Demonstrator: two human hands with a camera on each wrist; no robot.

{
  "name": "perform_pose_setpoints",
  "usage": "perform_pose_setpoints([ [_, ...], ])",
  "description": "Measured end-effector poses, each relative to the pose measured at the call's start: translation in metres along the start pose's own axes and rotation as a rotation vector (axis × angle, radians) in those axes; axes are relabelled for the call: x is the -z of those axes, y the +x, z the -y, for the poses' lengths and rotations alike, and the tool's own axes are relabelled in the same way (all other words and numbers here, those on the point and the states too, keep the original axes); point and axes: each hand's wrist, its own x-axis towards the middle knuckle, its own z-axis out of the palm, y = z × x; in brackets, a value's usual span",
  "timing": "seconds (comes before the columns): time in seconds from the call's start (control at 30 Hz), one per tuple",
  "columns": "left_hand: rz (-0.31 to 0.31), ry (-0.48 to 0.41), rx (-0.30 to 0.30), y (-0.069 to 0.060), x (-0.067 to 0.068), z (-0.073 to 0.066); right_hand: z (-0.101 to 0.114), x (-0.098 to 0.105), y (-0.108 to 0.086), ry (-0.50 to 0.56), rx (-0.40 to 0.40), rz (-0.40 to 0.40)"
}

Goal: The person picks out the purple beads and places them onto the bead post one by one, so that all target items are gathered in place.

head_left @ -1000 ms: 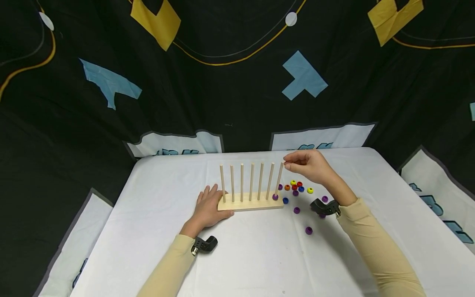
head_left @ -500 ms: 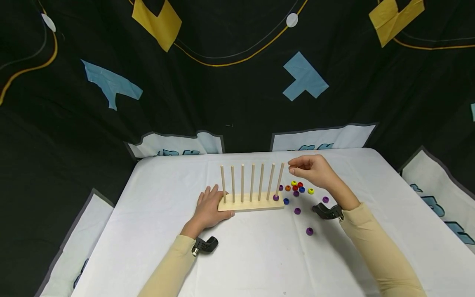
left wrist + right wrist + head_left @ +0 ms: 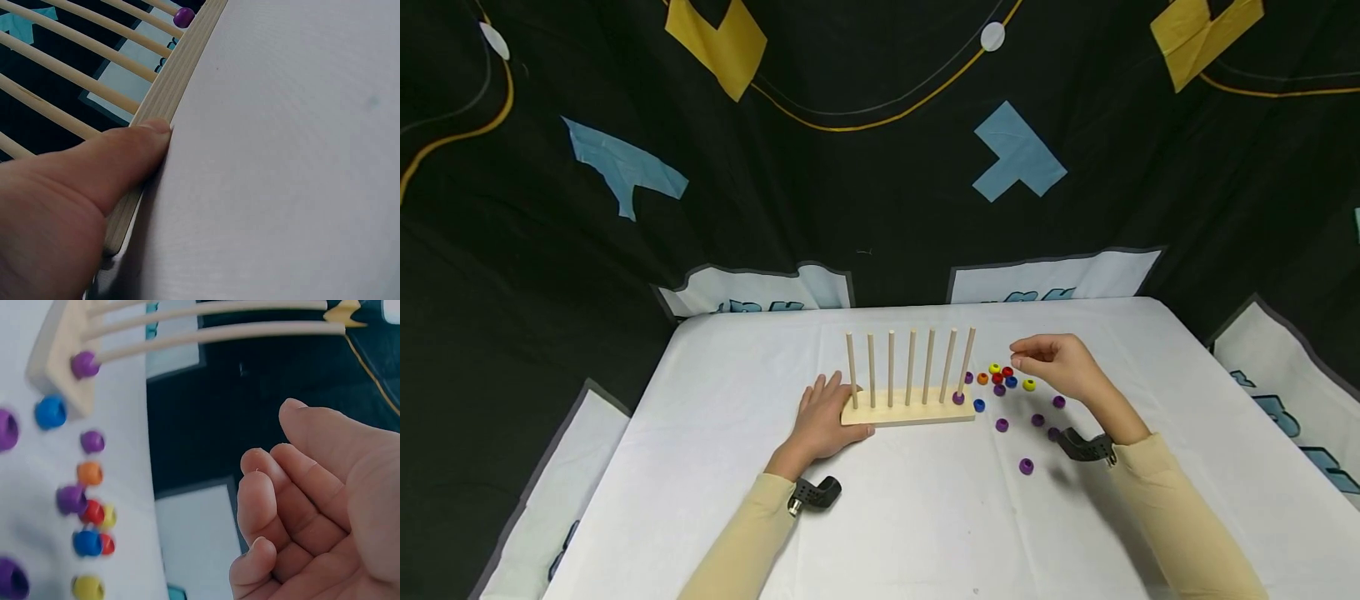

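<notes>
Left hand (image 3: 823, 421) grips 7-peg board (image 3: 898, 416); right hand (image 3: 1063, 365), grip slack, near beads (image 3: 997, 378).

Tabletop (image 3: 910, 517) is evenly lit; soft shadow (image 3: 1112, 510) cast beside right sleeve (image 3: 1183, 517); beads (image 3: 72, 499) blurred, pegs (image 3: 219, 334) bowed in right-wrist view.

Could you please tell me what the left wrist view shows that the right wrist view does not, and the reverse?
Left wrist only: the left hand, thumb against the wooden rack. Right wrist only: the right hand, holding nothing, and loose coloured beads. Both: that rack, its pegs, its purple bead and the white tablecloth.
</notes>
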Motion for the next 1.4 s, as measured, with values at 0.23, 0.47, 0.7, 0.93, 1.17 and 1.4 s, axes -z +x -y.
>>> perform_pose_setpoints([
  [0.23,-0.002,-0.008,0.005,0.001,-0.001,0.001,-0.024,0.009,-0.018,-0.034,-0.060,-0.045],
  [0.47,-0.008,-0.009,-0.005,0.000,-0.001,0.000,-0.045,0.011,-0.030,-0.040,-0.096,-0.093],
  [0.7,-0.010,-0.006,0.000,0.000,-0.001,0.000,-0.059,0.008,-0.037,-0.061,-0.139,-0.123],
  [0.93,-0.015,-0.005,0.000,0.000,-0.001,-0.001,-0.066,0.007,-0.040,-0.049,-0.172,-0.134],
  [1.17,-0.018,-0.013,-0.004,0.000,-0.001,-0.001,-0.075,0.007,-0.042,-0.067,-0.227,-0.127],
  [1.4,-0.010,-0.005,0.001,0.000,0.000,-0.001,-0.084,0.004,-0.044,-0.073,-0.248,-0.118],
])
